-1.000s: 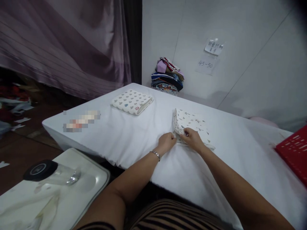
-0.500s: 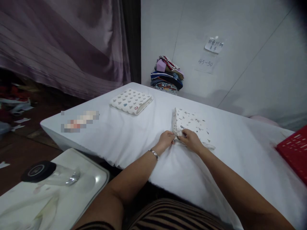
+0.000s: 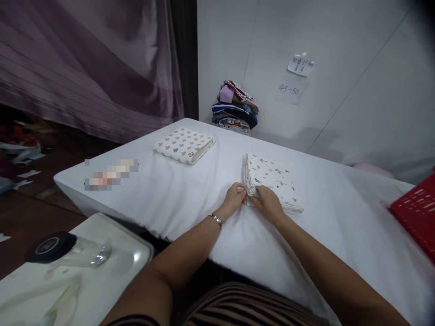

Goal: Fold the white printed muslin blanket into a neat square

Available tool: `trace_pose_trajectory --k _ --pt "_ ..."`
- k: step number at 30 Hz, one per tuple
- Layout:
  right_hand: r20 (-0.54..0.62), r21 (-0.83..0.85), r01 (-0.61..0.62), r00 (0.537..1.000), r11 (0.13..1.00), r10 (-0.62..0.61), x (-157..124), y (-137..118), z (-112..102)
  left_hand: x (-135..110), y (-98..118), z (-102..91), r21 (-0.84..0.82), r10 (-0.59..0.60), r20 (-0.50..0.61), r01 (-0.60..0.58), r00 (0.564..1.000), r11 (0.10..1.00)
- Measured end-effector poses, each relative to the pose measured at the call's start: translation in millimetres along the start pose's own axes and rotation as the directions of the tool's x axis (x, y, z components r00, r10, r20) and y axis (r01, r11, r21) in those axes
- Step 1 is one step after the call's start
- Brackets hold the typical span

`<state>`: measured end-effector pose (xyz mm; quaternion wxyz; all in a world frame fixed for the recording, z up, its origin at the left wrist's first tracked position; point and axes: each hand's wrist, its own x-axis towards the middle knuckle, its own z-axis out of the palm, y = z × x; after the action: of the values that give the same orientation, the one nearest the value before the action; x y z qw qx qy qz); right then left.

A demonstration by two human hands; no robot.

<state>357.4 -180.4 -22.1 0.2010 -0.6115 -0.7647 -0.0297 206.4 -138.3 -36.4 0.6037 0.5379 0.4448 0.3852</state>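
Note:
A folded white cloth with a small scattered print (image 3: pixel 272 174) lies on the white-covered table (image 3: pixel 333 208) in front of me. My left hand (image 3: pixel 235 197), a metal bracelet at its wrist, pinches the near left corner of this cloth. Close beside it, my right hand (image 3: pixel 268 203) grips the same corner, fingers curled around the layered edge. Parts of the fingertips are hidden by the fabric. Farther left on the table rests a second folded white cloth with grey shapes (image 3: pixel 183 145), touched by neither hand.
A red plastic basket (image 3: pixel 416 210) stands at the right edge. Colourful folded fabrics (image 3: pixel 236 108) are piled against the wall. A clear bottle with a black lid (image 3: pixel 50 246) lies on a white surface at lower left. A pixelated item (image 3: pixel 110 175) is on the table's left.
The view has shifted slightly. My right hand has closed further around the cloth's corner, its fingers now more tucked under the edge. My left hand keeps its pinch.

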Motion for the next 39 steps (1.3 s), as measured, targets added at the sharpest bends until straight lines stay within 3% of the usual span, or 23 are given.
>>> trace_pose_trajectory --k 3,7,10,15,17,18,20,22,24,29,35,39 --pt "0.015 0.040 -0.010 1.000 0.999 0.009 5.9 6.6 -8.6 -2.9 -2.7 -2.6 0.258 0.096 -0.080 -0.072 0.992 0.963" --pt "0.056 0.043 -0.037 0.998 0.998 0.035 14.3 12.4 -26.1 -11.0 -3.3 0.1 0.693 0.186 -0.052 -0.099 0.981 0.714" --pt "0.097 0.035 -0.050 0.994 0.998 0.046 20.3 12.8 -35.8 -13.4 -0.2 8.0 0.808 0.159 0.008 -0.100 0.987 0.580" --pt "0.135 0.016 -0.042 0.990 0.999 0.039 28.1 10.5 -46.5 -8.8 9.7 17.9 0.847 0.012 0.016 -0.020 1.000 0.531" --pt "0.142 0.014 -0.040 0.989 0.999 0.038 30.0 9.5 -51.6 -6.5 11.7 19.4 0.813 -0.024 -0.023 0.033 0.999 0.581" --pt "0.141 0.014 -0.042 0.989 0.999 0.040 30.7 9.2 -54.3 -5.4 11.8 20.0 0.746 -0.038 -0.058 0.068 0.998 0.662" --pt "0.135 0.011 -0.048 0.990 0.999 0.046 31.6 9.8 -59.8 -3.7 10.3 21.9 0.491 -0.098 -0.118 0.144 0.988 0.859" --pt "0.127 0.002 -0.053 0.991 0.999 0.052 32.0 11.8 -64.4 -3.1 7.6 24.6 0.202 -0.177 -0.125 0.199 0.976 0.959" --pt "0.115 -0.015 -0.047 0.992 0.999 0.048 31.8 14.3 -67.5 -4.7 5.3 27.4 0.043 -0.215 -0.112 0.221 0.970 0.974" --pt "0.144 -0.064 0.026 0.989 0.998 -0.017 27.4 11.4 -65.2 -15.1 3.1 30.2 -0.144 -0.189 -0.161 0.166 0.969 0.976" --pt "0.228 -0.107 0.121 0.969 0.987 -0.094 22.4 -10.5 -50.5 -19.2 -1.1 26.3 -0.168 -0.020 -0.220 -0.018 0.975 0.986" --pt "0.239 -0.139 0.093 0.969 0.986 -0.058 23.1 -16.8 -50.7 -19.3 -5.2 22.1 -0.166 -0.014 -0.223 -0.024 0.975 0.986"
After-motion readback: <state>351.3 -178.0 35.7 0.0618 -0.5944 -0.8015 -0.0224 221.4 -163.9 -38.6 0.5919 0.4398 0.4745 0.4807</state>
